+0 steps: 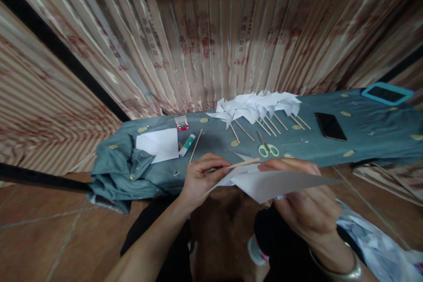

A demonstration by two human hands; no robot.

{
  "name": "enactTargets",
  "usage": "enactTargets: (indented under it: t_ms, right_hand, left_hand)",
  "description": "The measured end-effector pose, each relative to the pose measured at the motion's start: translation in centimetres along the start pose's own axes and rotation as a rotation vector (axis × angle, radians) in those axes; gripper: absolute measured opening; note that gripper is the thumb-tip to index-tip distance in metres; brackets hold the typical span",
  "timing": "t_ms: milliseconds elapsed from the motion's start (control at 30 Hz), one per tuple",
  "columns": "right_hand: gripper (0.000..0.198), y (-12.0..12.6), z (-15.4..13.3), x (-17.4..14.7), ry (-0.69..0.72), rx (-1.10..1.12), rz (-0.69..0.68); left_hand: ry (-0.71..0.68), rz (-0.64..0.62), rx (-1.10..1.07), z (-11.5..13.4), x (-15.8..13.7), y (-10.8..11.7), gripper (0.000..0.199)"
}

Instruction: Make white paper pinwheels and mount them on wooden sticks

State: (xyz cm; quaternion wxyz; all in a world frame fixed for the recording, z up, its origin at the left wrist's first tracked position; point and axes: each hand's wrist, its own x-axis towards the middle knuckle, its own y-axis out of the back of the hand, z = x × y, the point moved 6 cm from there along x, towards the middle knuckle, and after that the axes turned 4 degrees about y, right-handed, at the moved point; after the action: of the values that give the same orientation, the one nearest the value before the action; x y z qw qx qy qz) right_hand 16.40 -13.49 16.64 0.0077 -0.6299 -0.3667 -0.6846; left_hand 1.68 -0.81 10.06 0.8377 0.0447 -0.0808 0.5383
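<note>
Head view, cloth-covered bench [214,139]: stretching from side to side.
White pinwheels [257,103]: lying bunched along the far edge.
Folded paper [269,183]: held up over the near edge.
Right hand [309,207]: closed on the folded paper.
Left hand [203,178]: pinching a wooden stick [246,163] beside that paper.
Scissors [265,144]: resting between pinwheels and near edge.

Perhaps eight pinwheels [255,105] lie with one phone [330,126], one glue stick [187,145], one loose stick [196,145].

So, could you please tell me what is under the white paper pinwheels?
Wooden sticks extend from under the white paper pinwheels, lying on the teal cloth. The sticks' upper ends and whatever else lies directly beneath the blades are covered.
</note>
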Motion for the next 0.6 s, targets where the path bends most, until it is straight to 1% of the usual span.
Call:
enactTargets:
  t_ms: [167, 400, 600]
  right_hand:
    - [0.038, 0.03, 0.13, -0.29, -0.043, -0.015, -0.025]
    - [0.033, -0.12, 0.37, -0.48, -0.07, -0.014, 0.013]
    - [0.029, -0.26, 0.12, -0.41, -0.018, -0.001, 0.045]
  left_hand:
    - [-0.011, -0.025, 0.026, 0.3, -0.26, -0.16, 0.008]
    - [-0.056, -0.031, 0.044, 0.63, -0.43, 0.0, 0.01]
    - [-0.117, -0.041, 0.067, 1.03, -0.52, 0.0, 0.006]
